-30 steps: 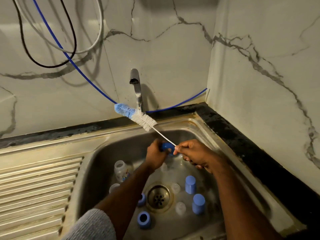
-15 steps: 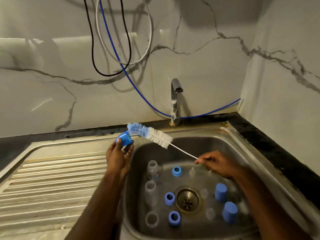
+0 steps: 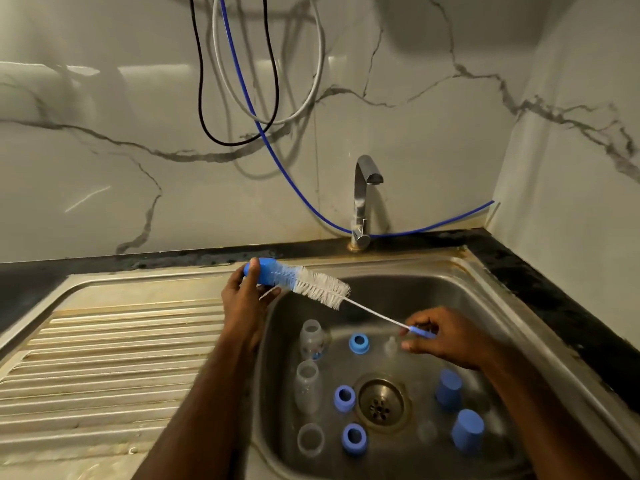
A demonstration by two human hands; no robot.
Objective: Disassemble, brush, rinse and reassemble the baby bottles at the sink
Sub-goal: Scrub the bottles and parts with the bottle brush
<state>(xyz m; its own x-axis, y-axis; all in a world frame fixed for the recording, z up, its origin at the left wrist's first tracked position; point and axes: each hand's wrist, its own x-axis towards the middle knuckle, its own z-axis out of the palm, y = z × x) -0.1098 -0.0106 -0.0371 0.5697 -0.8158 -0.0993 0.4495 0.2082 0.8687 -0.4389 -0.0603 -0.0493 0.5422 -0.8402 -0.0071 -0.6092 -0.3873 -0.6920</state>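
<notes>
L grip (image 3: 246, 299) pinches blue cap (image 3: 264, 274), R grip (image 3: 440, 336) clamps brush (image 3: 320, 289) handle at 4 o'clock; twist bristles fully inside, cap steady.

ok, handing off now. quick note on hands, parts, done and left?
Left hand holds a blue cap above the sink's left rim, the brush tip pushed inside it.
Right hand pinches the brush handle.
In the basin: three clear bottles, three blue collars, two more caps, clear teats.
Done: disassembly.
Left: brushing the rest, rinsing, reassembly. Tap shows no water.
</notes>
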